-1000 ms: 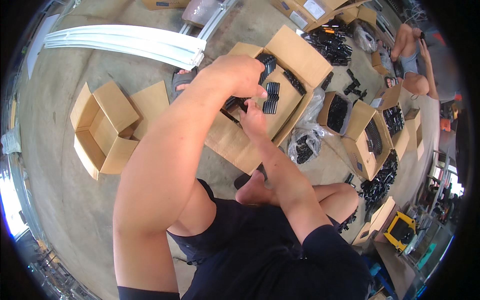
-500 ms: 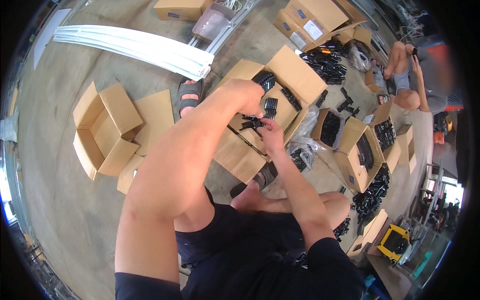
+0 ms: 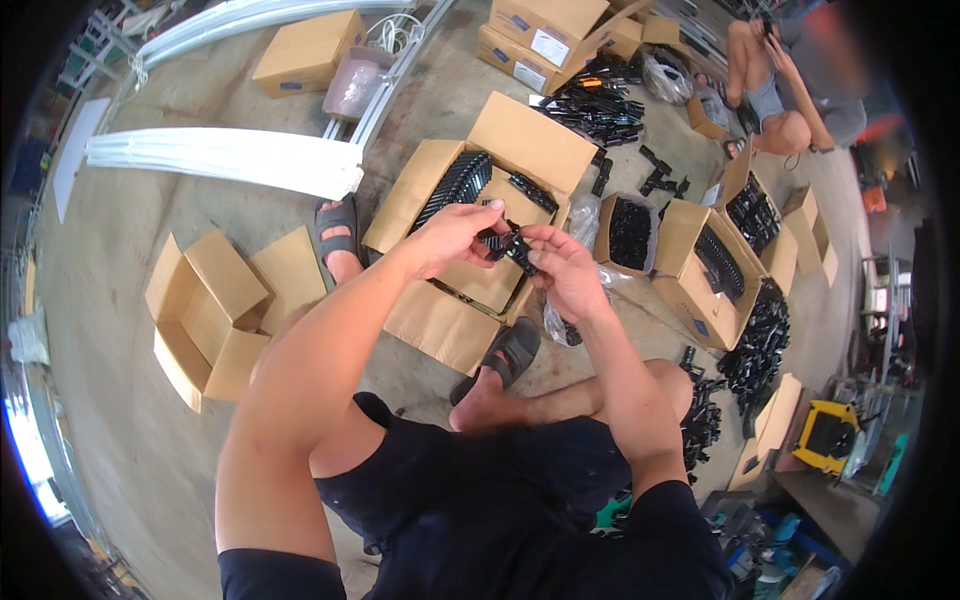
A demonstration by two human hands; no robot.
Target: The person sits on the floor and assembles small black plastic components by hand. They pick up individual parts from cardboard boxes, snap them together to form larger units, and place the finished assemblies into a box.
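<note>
Over an opened cardboard box (image 3: 420, 320), my left hand (image 3: 452, 238) and my right hand (image 3: 570, 268) come together. Between them is a small black jointed part (image 3: 516, 250), pinched by the fingertips of both. It looks like a bracket, but its exact kind is too small to tell. Inside the box, a neat row of black parts (image 3: 455, 188) lies along the left side, and a shorter black bundle (image 3: 534, 192) rests near the far right flap. My hands hide part of the box's middle.
A heap of loose black parts (image 3: 595, 108) lies beyond the box. To the right stand a small box of black pieces (image 3: 630, 232) and a bigger carton (image 3: 690, 290). An opened carton (image 3: 205, 320) sits left, below long white profiles (image 3: 230, 160). Another person (image 3: 785, 100) sits far right.
My hands have lifted the black part from low inside the box and drawn it nearer. My left hand no longer covers the row of parts. The view has shifted somewhat.
</note>
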